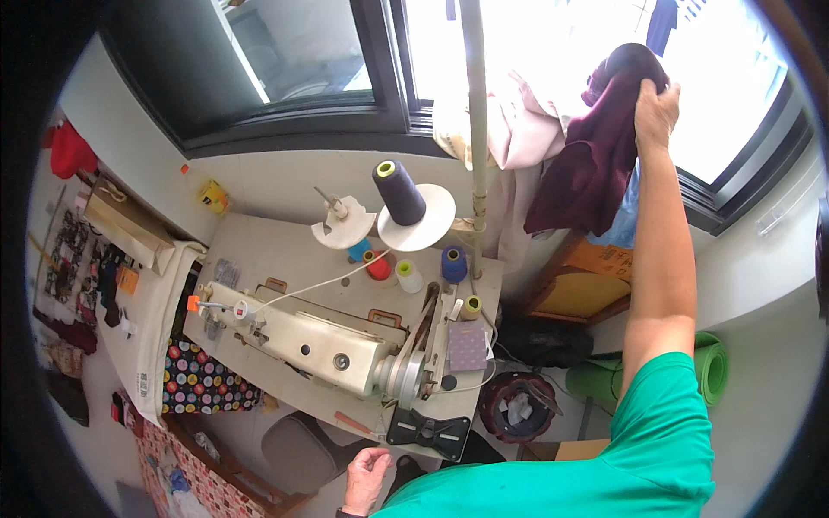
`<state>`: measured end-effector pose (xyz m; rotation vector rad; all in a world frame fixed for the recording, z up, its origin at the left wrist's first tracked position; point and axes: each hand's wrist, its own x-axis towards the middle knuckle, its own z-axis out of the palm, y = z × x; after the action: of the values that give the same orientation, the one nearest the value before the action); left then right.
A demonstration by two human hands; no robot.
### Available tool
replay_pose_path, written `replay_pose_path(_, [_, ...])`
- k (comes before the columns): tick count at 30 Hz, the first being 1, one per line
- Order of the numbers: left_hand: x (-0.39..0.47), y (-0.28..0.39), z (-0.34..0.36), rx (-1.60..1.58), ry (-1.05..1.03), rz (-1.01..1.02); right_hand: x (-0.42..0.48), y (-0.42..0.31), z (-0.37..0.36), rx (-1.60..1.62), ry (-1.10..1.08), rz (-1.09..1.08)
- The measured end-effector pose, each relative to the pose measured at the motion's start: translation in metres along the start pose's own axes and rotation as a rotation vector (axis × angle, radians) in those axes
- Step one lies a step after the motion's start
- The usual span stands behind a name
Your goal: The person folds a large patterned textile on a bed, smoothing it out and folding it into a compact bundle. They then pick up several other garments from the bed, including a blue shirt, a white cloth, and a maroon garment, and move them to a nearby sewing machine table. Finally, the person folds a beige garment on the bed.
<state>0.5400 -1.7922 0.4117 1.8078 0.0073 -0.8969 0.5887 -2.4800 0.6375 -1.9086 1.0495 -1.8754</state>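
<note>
My right hand [655, 116] is raised at the upper right, by the bright window, and grips a dark maroon cloth [592, 168] that hangs down. Behind it, pale pink fabric [524, 133] lies over the window sill. My left hand [367, 476] is low at the front, its fingers loosely curled, with no object visible in it. Nearest to that hand are the table's front edge and a black plastic stand [429, 432]. On the table an industrial sewing machine [317, 346] lies between my hands, its handwheel [409, 382] towards me.
A thread stand holds a dark thread cone [400, 194] beside a vertical pole [478, 129]. Smaller spools, including a blue one [454, 264], stand behind the machine. A waste bin [518, 408], a rolled green mat [709, 372] and a wooden-framed piece [583, 285] crowd the right. A stool [299, 450] stands left.
</note>
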Motion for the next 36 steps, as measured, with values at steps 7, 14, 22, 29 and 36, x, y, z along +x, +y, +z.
replay_pose_path(7, [-0.01, -0.011, 0.009, -0.052, 0.019, -0.004, -0.043, 0.068, 0.033, -0.674, -0.59, -0.273])
replay_pose_path(14, [-0.033, -0.028, 0.002, -0.094, 0.082, -0.037, -0.073, 0.057, 0.018, -0.548, -0.544, -0.192])
replay_pose_path(22, [-0.104, -0.08, -0.029, -0.016, 0.218, 0.088, -0.127, 0.132, -0.057, 0.114, -0.64, -0.149])
replay_pose_path(29, [-0.206, -0.195, -0.084, -0.026, 0.39, 0.178, -0.422, -0.016, -0.197, 0.159, -0.74, 0.21])
replay_pose_path(36, [-0.346, -0.343, -0.118, -0.162, 0.648, 0.11, -0.633, -0.18, -0.281, 0.348, -1.406, -0.408])
